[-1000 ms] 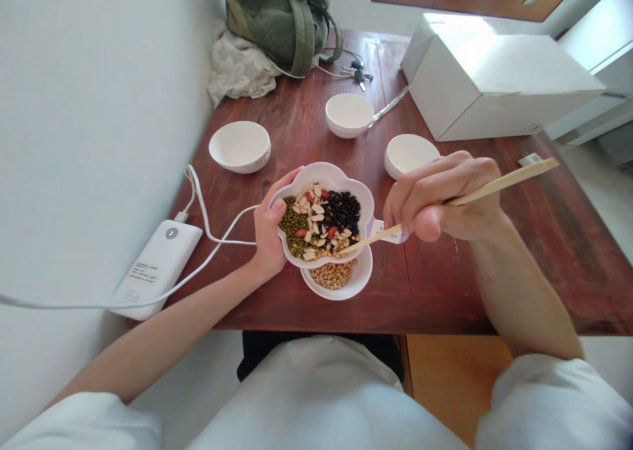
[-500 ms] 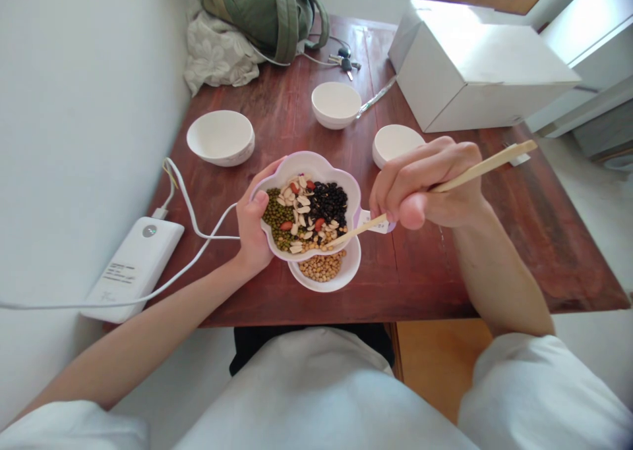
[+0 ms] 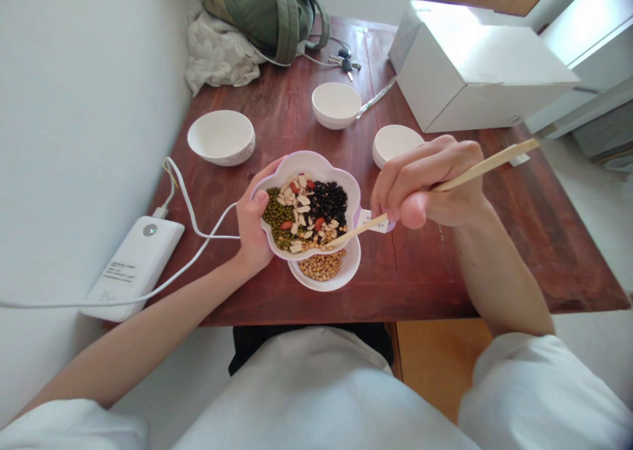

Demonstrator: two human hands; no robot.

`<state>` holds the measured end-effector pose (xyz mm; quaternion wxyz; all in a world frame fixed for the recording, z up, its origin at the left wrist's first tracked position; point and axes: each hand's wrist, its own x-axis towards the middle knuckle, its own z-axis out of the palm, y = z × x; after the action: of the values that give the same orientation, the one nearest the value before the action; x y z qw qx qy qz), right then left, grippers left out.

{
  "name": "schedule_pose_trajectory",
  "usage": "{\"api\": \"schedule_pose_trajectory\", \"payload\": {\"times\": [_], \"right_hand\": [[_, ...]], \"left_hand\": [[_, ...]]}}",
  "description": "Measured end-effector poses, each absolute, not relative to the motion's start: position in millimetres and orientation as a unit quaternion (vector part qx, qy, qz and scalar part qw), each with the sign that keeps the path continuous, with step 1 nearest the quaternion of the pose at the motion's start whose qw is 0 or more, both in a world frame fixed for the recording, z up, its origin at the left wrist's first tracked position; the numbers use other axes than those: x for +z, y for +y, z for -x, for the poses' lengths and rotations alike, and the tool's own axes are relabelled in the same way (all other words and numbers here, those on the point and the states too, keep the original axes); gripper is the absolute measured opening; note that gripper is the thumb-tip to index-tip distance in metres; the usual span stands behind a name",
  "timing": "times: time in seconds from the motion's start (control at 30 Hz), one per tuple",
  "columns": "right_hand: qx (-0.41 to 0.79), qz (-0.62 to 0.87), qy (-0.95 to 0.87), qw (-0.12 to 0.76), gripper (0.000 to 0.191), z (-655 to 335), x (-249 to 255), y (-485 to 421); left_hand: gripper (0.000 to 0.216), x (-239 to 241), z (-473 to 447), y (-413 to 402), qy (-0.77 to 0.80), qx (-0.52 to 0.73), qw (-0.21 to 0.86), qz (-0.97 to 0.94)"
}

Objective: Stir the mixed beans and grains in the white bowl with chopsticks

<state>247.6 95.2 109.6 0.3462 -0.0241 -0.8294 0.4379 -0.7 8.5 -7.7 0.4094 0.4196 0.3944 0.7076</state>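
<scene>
Since a second ago, the whole scene has slid left and slightly up in view, while the hands and what they hold keep the same arrangement. Flower-shaped dish [image 3: 316,163] lies at the near middle of the table [image 3: 420,285], overlapping the far side of a small white bowl [image 3: 353,265] of yellow beans [image 3: 321,267]; whether the two touch cannot be told. It carries green beans [image 3: 279,217], black beans [image 3: 330,201], peanuts [image 3: 302,201] and some yellow beans. It looks light, stiff and smooth, probably plastic; its loose load could spill if tipped, so the lobed rim or right-hand tab seems the best hold.

The left hand [image 3: 253,225] grips the dish's left edge, thumb over the rim. The right hand [image 3: 428,181] is closed around pale chopsticks [image 3: 482,168], their tips among the yellow beans at the near right.

A label [image 3: 374,222] on the tab bears print too small to read, as does the white power bank [image 3: 133,265] at left. Farther off stand three white bowls [image 3: 336,106], keys [image 3: 345,61], a green backpack [image 3: 262,22] and, far right, a white box [image 3: 475,68].
</scene>
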Motion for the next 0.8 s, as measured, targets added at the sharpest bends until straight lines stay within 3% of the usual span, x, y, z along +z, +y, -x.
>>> {"api": "schedule_pose_trajectory", "payload": {"times": [0.8], "right_hand": [[0.428,0.024,-0.828,0.362,0.044,-245.6,109.1,96.9]], "left_hand": [[0.046,-6.0,-0.5,8.8,0.37,0.715,0.411,-0.428]]}}
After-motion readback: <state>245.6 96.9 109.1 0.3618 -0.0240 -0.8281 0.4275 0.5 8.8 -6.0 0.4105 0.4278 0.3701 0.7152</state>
